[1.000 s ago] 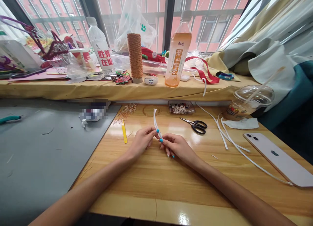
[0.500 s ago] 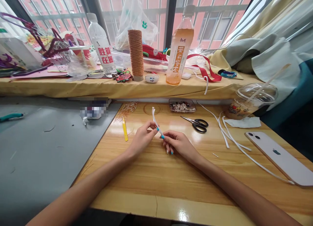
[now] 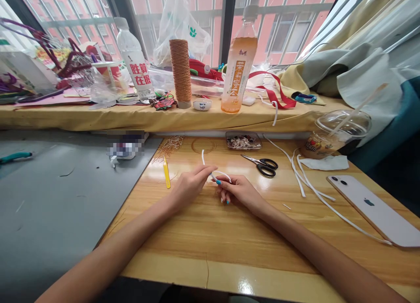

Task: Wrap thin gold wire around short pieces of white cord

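My left hand (image 3: 190,186) and my right hand (image 3: 238,190) meet above the wooden table (image 3: 249,237), both pinched on a short white strip (image 3: 220,173). The strip is bent: one end sticks up past my left fingers, the other arcs over toward my right fingers. My fingertips touch each other at the pinch. A yellow tool (image 3: 167,176) lies just left of my left hand, and black-handled scissors (image 3: 264,165) lie to the right of my hands.
Long white strips (image 3: 311,191), a phone (image 3: 374,207), a domed plastic cup (image 3: 334,132) and a tissue sit at right. A small tray of beads (image 3: 243,141) lies ahead. The ledge holds two bottles (image 3: 236,62), a thread spool (image 3: 180,73) and clutter. A grey mat (image 3: 59,198) covers the left.
The white strip, straight and upright before, is now bent over toward my right hand. Both hands shifted slightly forward and stayed pinched together.
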Demonstrator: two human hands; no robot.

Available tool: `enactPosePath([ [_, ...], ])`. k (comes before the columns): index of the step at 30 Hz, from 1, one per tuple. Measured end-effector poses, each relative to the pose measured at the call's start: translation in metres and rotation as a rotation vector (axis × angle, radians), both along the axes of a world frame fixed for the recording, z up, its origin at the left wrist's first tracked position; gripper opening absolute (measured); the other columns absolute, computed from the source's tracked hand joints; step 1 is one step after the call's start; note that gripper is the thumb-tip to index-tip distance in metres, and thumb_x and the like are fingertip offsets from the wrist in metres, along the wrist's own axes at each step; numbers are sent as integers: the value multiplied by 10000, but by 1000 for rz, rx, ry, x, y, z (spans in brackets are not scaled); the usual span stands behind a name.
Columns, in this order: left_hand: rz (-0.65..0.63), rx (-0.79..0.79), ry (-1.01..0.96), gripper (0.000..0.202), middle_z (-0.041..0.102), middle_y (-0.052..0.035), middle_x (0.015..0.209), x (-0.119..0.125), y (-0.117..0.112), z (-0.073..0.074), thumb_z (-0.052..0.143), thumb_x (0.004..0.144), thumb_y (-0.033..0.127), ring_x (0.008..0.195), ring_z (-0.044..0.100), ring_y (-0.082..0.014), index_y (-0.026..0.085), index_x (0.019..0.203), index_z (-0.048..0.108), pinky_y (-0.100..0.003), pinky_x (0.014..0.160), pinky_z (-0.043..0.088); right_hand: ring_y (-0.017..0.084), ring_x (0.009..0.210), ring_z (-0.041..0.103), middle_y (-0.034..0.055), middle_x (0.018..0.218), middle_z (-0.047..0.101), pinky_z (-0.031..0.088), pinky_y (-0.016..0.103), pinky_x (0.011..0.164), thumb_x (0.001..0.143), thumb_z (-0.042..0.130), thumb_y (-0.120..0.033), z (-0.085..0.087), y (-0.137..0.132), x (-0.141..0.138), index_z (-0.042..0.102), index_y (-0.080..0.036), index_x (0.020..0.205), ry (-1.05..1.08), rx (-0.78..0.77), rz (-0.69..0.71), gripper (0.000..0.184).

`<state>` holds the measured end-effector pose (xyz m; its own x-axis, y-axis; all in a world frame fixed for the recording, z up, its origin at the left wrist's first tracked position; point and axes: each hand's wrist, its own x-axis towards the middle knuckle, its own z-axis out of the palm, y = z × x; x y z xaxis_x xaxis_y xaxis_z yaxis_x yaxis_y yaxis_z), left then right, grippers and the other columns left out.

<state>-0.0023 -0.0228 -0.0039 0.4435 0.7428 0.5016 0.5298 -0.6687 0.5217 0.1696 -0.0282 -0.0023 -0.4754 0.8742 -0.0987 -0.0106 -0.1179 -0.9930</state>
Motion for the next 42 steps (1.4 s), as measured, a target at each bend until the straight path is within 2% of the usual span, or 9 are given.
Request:
enactPosePath([
  [4,-65,15,163,387,548,-77,1050,-3,-2,-1,309,819,101,880,548,-139,207,1153,472,-246,750,452,55,464,506,-13,566,565,387,171,451,681,589,-400,7,2,3,603,-128,669,85,-66,37,273],
  [8,-60,62,284,452,531,-73,1000,-3,-2,0,297,800,71,775,550,-127,237,1198,429,-226,659,454,82,563,556,27,644,604,434,188,536,740,519,-424,9,6,8,608,-126,725,199,-170,94,312],
  [11,-46,75,386,483,506,-69,972,-3,-2,0,307,796,73,706,531,-116,266,1232,383,-209,601,434,100,588,581,45,669,614,445,201,556,767,460,-458,7,8,11,607,-122,750,191,-195,138,367],
  [16,-43,48,417,456,470,-87,1006,-1,-3,2,327,810,127,700,510,-127,240,1251,352,-222,584,423,71,544,561,15,650,601,417,171,520,709,580,-363,2,8,10,605,-122,722,145,-130,99,242],
  [23,-38,69,372,430,489,-81,986,-1,1,-2,285,843,124,753,517,-135,225,1259,325,-232,632,427,57,442,514,-17,545,570,382,172,444,682,590,-378,7,5,5,603,-133,661,28,-9,-38,247],
  [30,0,281,564,410,521,-61,956,-8,2,-4,307,832,115,610,537,-118,190,1233,342,-193,476,386,81,459,533,2,566,586,408,198,456,684,570,-391,8,4,6,616,-129,704,-51,71,-54,266],
  [35,40,354,576,348,538,-35,906,-8,1,-3,311,821,100,584,536,-110,185,1134,437,-189,438,371,77,424,484,-5,528,565,393,203,433,750,497,-279,6,0,5,625,-134,750,-175,233,-93,194],
  [38,63,304,515,338,541,-25,889,-5,0,-2,322,806,75,581,528,-108,191,1084,477,-187,436,363,83,449,489,11,611,574,407,213,445,769,440,-177,6,-2,7,630,-145,788,-269,418,-137,193],
  [42,43,197,353,338,537,-31,865,-4,1,-3,334,802,49,641,527,-106,187,1052,516,-183,508,395,99,508,506,26,648,573,429,228,512,794,383,-105,4,0,11,631,-150,865,-454,729,-106,262],
])
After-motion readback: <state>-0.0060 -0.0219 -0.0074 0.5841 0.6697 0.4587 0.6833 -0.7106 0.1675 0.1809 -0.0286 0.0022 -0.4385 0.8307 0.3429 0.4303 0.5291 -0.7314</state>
